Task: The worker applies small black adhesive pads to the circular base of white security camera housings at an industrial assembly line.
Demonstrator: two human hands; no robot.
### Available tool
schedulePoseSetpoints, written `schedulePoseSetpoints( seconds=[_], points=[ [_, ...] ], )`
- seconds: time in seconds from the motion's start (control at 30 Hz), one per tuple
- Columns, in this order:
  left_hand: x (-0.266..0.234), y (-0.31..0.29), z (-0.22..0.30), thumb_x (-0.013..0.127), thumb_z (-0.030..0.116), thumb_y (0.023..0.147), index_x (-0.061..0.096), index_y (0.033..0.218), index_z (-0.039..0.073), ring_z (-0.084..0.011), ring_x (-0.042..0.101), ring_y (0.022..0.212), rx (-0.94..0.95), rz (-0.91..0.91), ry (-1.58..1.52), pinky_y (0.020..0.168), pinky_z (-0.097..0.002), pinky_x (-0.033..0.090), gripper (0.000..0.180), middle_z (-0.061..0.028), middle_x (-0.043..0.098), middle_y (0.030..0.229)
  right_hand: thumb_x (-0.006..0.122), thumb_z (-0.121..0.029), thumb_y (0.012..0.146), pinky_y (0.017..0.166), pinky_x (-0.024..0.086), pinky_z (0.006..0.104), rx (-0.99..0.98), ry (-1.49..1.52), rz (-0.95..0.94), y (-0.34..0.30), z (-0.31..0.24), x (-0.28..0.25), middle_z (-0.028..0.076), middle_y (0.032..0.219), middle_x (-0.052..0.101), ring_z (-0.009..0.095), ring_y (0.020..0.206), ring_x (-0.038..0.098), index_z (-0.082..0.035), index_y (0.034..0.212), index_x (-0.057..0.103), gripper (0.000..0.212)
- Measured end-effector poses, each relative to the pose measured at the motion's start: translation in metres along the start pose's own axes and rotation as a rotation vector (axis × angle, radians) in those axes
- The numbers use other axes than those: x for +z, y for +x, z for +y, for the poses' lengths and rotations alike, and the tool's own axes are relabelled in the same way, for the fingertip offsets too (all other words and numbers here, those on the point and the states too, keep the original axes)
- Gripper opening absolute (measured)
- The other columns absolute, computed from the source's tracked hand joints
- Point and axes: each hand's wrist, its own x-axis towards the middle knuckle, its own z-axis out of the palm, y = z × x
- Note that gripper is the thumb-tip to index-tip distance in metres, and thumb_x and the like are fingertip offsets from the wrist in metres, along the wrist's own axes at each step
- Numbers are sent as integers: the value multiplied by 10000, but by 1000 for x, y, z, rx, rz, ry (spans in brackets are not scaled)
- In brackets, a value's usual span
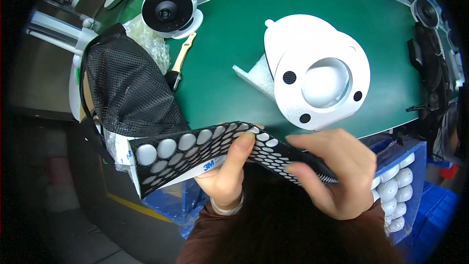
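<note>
A flexible black sheet of round pale-grey pads (187, 142), with a white backing at its left end, curves across in front of me. My left hand (225, 176) is closed on its middle, thumb pressed on the pads and the other fingers hidden behind. Around the sheet's right end is my right hand (342, 173), thumb on the near side and forefinger by the upper edge; the sheet passes between them. Beyond lies a white rounded housing (320, 32) with a ring-shaped base (360, 68) facing up. Three dark textured round pads (289, 77) sit on the ring.
A black mesh bag (129, 78) lies at left beside clear plastic wrap (151, 44) and a wooden-handled brush (183, 54). A white camera (168, 10) stands behind. White foam (261, 78) touches the housing. At right, a blue bin (415, 166) holds several white domed parts.
</note>
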Motion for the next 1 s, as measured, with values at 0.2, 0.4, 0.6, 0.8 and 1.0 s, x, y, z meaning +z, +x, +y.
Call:
schedulePoseSetpoints(
  seconds=[0.2, 0.4, 0.6, 0.8, 1.0],
  points=[
    [-10, 4, -14, 537, 138, 708, 400, 852, -12, -171, 417, 502, -204, -294, -356, 451, -279, 381, 249, -108, 442, 620, 634, -4, 641, 456, 406, 284, -12, 183, 58, -2, 6, 9, 96, 635, 544, 232, 521, 523, -16, 753, 580, 125],
    [5, -14, -1, 583, -120, 634, 455, 1005, -56, -163, 541, 789, -20, -8, 14, 725, -244, 431, 397, -121, 547, 898, 676, 22, 572, 489, 447, 269, -29, 165, 219, -5, 6, 10, 83, 681, 559, 210, 560, 555, -19, 762, 596, 210],
    [-2, -15, -1, 570, -107, 649, 520, 901, -47, -162, 544, 719, 66, -107, 172, 668, -228, 421, 263, -105, 570, 832, 679, 24, 548, 484, 444, 261, -92, 93, 251, -5, 7, 13, 77, 682, 557, 209, 578, 553, -12, 743, 595, 216],
    [-14, -17, 4, 553, -96, 667, 554, 827, -38, -163, 542, 709, 185, -285, 557, 662, -230, 412, 170, -101, 578, 791, 670, 15, 563, 483, 444, 263, -131, 53, 262, -7, 7, 11, 82, 680, 556, 210, 575, 552, -6, 734, 591, 190],
    [-14, -12, 7, 552, -75, 691, 554, 853, -33, -156, 548, 731, 367, -397, 752, 665, -223, 419, 168, -97, 582, 815, 665, 11, 569, 485, 444, 270, -89, 69, 214, -6, 8, 9, 72, 681, 561, 208, 570, 550, -17, 740, 579, 194]
  ],
)
